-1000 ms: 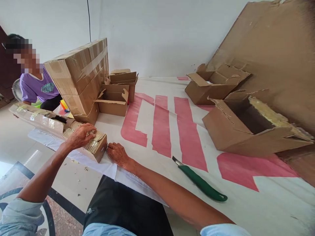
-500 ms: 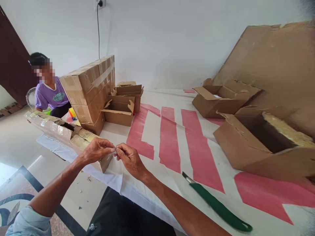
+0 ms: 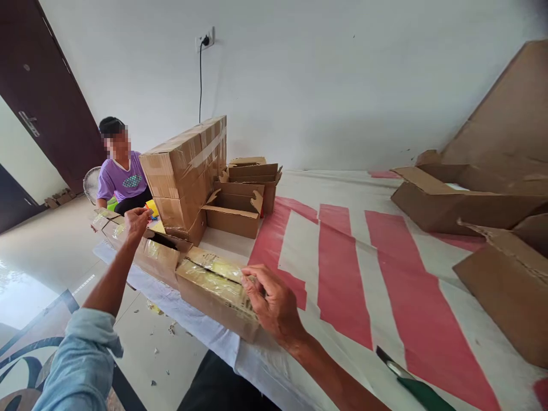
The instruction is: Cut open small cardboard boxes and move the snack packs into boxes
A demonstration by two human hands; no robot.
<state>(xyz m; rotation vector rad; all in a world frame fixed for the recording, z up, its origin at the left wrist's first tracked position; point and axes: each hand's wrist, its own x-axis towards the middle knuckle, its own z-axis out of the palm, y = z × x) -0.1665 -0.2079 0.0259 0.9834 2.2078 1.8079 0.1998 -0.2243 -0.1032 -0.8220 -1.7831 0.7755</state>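
My left hand [image 3: 137, 221] is raised over the far part of a row of taped cardboard boxes [image 3: 156, 256], its fingertips pinched together. Whatever they hold, if anything, is too small to make out. Over the near end of a taped box [image 3: 218, 288], my right hand [image 3: 274, 302] has thumb and index finger closed together. What lies between them is hidden, and I cannot tell whether they touch the box. A green-handled cutter [image 3: 422, 391] with a metal blade lies on the red-and-white cloth to the right, partly cut off by the frame.
Taped boxes [image 3: 184, 177] are stacked beyond the row, with open boxes [image 3: 233, 214] beside them. More open cardboard boxes [image 3: 454, 197] stand on the right. A person [image 3: 126, 177] in a purple shirt sits at the far left. Scraps [image 3: 172, 327] lie on the floor.
My hands have come apart from fingertip to fingertip: the left went out to the far left, the right stayed near the box end. The view has turned left.
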